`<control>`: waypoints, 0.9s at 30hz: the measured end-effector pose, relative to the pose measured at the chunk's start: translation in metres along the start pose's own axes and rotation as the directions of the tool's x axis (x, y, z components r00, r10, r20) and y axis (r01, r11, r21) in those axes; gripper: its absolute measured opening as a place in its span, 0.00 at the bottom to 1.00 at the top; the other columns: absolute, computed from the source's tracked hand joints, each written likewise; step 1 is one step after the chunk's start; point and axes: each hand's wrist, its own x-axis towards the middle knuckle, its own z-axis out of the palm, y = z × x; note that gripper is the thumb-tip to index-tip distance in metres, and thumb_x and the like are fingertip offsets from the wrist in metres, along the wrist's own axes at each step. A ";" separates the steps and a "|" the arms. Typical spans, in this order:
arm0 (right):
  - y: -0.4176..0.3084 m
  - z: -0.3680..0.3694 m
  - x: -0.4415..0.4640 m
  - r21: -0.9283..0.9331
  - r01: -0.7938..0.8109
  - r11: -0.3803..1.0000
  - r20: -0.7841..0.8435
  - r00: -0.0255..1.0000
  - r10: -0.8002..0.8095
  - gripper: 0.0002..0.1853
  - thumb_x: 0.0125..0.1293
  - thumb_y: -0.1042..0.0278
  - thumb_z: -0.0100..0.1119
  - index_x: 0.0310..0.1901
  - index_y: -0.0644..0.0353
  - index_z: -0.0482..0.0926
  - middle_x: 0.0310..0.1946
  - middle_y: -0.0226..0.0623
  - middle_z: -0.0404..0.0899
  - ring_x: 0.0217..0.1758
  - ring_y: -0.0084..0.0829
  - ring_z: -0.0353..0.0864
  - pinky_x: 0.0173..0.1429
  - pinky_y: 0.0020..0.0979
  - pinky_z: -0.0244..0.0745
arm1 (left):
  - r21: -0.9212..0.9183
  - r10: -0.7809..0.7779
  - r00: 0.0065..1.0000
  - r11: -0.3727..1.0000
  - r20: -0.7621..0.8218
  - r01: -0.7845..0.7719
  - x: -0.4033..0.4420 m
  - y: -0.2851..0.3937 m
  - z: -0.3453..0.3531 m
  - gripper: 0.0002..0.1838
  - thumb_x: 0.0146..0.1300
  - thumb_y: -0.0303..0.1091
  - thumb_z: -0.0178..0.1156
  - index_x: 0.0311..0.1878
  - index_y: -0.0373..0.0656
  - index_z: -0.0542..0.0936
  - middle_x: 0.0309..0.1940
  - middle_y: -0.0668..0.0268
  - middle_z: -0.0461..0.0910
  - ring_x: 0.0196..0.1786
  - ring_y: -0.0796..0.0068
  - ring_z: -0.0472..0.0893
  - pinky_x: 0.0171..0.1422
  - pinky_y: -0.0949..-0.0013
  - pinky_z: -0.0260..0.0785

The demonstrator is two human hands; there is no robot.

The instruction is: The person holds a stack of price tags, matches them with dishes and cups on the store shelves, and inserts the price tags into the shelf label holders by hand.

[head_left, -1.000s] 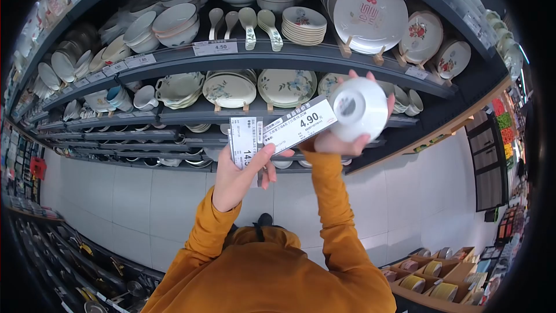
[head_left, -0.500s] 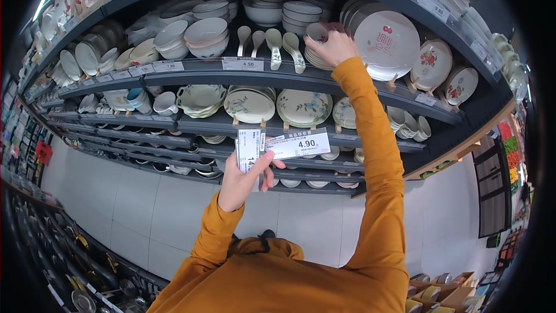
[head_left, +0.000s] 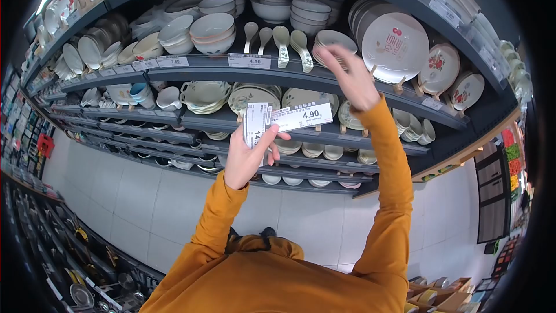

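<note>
My left hand (head_left: 246,153) pinches several price labels. One label (head_left: 304,117) reading 4.90 sticks out to the right, and another (head_left: 255,126) stands upright beside it. My right hand (head_left: 350,72), slightly blurred, is in front of a stack of small dishes (head_left: 336,39) on the upper shelf; its fingers are apart and nothing shows in them. Whether a fingertip touches the stack is hard to tell. Left of the stack lie patterned spoons (head_left: 299,46). To the right stands a large white plate (head_left: 395,46) with a red design on a wooden holder.
Stacked bowls (head_left: 212,32) fill the upper shelf on the left. Flowered plates stand on the shelf below, behind the labels. A 4.50 price tag (head_left: 249,61) is on the shelf edge (head_left: 220,73). Pans hang at the lower left, and boxes (head_left: 443,298) stand at the lower right.
My right hand held a white bowl, then reached to the dish stack, and has now drawn back a little without the bowl. My left hand still holds the labels, now slightly higher.
</note>
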 end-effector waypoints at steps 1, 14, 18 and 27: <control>-0.007 0.000 -0.013 0.285 -0.131 0.950 0.212 0.975 0.071 0.21 0.67 0.52 0.53 0.51 0.62 0.78 0.44 0.40 0.80 0.51 0.30 0.78 0.55 0.30 0.71 | 0.024 -0.004 1.000 1.000 0.006 0.003 0.004 -0.001 0.000 0.14 0.68 0.30 0.54 0.51 0.31 0.71 0.35 0.58 0.82 0.22 0.81 0.74 0.21 0.79 0.66; 0.049 -0.032 -0.032 -0.048 0.015 0.999 -0.266 0.964 -0.027 0.08 0.63 0.71 0.59 0.42 0.65 0.79 0.35 0.36 0.83 0.39 0.26 0.81 0.43 0.26 0.73 | -0.453 -0.125 0.983 0.874 0.134 0.173 0.003 -0.051 0.000 0.27 0.73 0.51 0.32 0.46 0.36 0.72 0.28 0.60 0.77 0.24 0.74 0.75 0.28 0.75 0.68; 0.086 -0.046 -0.019 0.039 -0.015 0.999 -0.171 0.985 0.022 0.08 0.64 0.74 0.58 0.44 0.66 0.79 0.36 0.35 0.82 0.39 0.21 0.79 0.44 0.23 0.73 | -0.431 -0.094 0.995 0.899 -0.026 0.073 -0.008 -0.038 0.028 0.26 0.73 0.51 0.33 0.47 0.36 0.71 0.31 0.60 0.79 0.33 0.75 0.77 0.41 0.75 0.70; 0.093 -0.055 -0.013 0.096 -0.087 0.992 -0.093 0.991 0.096 0.10 0.65 0.72 0.58 0.45 0.67 0.79 0.37 0.35 0.81 0.39 0.19 0.78 0.45 0.21 0.73 | -0.197 -0.013 0.983 0.980 -0.182 -0.024 -0.013 -0.036 0.041 0.25 0.75 0.47 0.34 0.59 0.34 0.65 0.43 0.56 0.80 0.41 0.72 0.82 0.22 0.81 0.69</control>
